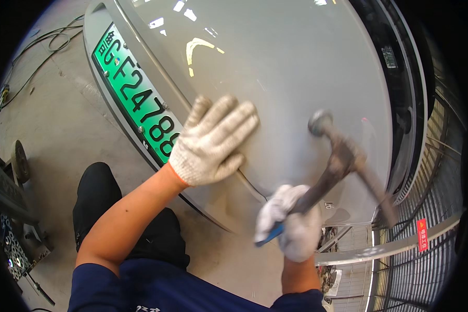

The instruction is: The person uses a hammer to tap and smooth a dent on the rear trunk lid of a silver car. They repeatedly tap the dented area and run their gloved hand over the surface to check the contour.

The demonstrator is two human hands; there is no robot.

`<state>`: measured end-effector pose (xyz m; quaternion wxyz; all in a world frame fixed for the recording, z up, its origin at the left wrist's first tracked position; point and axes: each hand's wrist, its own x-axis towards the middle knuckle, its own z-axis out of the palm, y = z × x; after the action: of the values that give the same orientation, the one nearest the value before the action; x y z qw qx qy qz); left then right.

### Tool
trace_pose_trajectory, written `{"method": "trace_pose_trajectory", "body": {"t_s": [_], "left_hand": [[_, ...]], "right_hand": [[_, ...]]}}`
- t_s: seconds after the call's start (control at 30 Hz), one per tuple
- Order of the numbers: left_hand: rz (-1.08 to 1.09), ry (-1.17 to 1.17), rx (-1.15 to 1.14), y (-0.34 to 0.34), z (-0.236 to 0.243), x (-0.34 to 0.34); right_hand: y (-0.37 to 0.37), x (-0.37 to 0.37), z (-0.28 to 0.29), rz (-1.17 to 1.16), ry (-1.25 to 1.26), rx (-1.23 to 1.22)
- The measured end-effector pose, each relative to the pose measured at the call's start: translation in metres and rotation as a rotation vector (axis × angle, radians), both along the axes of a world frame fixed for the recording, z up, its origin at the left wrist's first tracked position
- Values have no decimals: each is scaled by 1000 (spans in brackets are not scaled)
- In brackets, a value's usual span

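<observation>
A grey car's panel (296,62) fills the middle of the head view, with a green number plate (124,78) on its left part. My left hand (216,138), in a white knitted glove with an orange cuff, lies flat on the panel beside the plate, fingers spread. In my right hand (299,226), gloved the same way, is a body hammer (342,156) with a blue grip end. Its round face points at the panel and its long thin end points to the lower right. Blur hides whether the face touches the panel.
A dark window strip (400,104) edges the panel at the right. Cables (52,36) lie on the concrete floor at the upper left. A wheeled black stand or cart (13,192) stands at the left. A red label (422,234) hangs on a rail at the lower right.
</observation>
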<state>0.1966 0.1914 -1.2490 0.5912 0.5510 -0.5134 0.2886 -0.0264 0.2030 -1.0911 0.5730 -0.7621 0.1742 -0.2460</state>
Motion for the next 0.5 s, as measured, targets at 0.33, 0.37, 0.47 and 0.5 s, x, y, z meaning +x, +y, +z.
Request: {"method": "trace_pose_trajectory", "body": {"t_s": [0.33,0.37,0.47,0.5], "left_hand": [[159,88,66,16,16,48],[183,109,71,18,14,52],[226,133,92,30,13,44],[188,152,76,36,12,38]], "right_hand": [[20,12,-55,-173,-128,259],[23,16,-57,-246,-144,164],[26,32,-67,-178,-124,70],[21,34,-73,-126,-134,172]]}}
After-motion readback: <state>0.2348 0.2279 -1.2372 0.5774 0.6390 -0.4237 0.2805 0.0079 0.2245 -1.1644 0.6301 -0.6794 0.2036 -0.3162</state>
